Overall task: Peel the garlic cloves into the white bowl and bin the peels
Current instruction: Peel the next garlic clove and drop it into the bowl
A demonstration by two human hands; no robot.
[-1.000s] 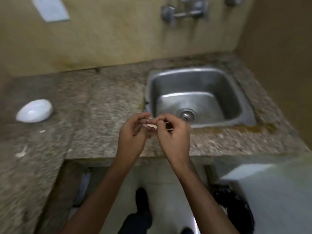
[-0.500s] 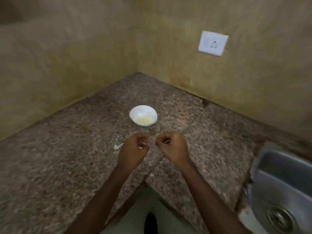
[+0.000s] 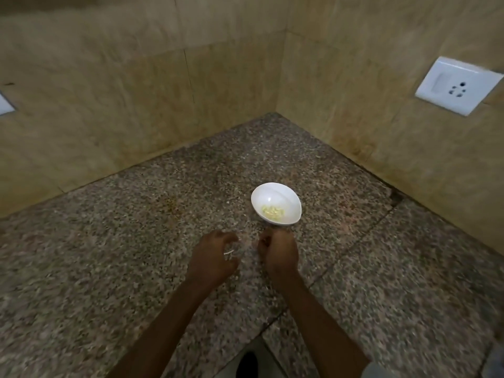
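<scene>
I read bare bench [image 3: 114, 241] left and right of the white bowl [image 3: 275, 194]; corner walls [image 3: 141, 105] block beyond it.

The light is dim and yellowish. The left hand [image 3: 212, 259] and right hand [image 3: 278, 253] look smeared, and the tabletop [image 3: 103, 268] gets fuzzier far out to their sides. Just past the hands the white bowl [image 3: 289, 197] shines brightest, with a tiny glint inside.

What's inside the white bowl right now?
The white bowl holds a small pile of peeled garlic cloves; nothing covers them, though any cloves underneath the pile are hidden.
</scene>
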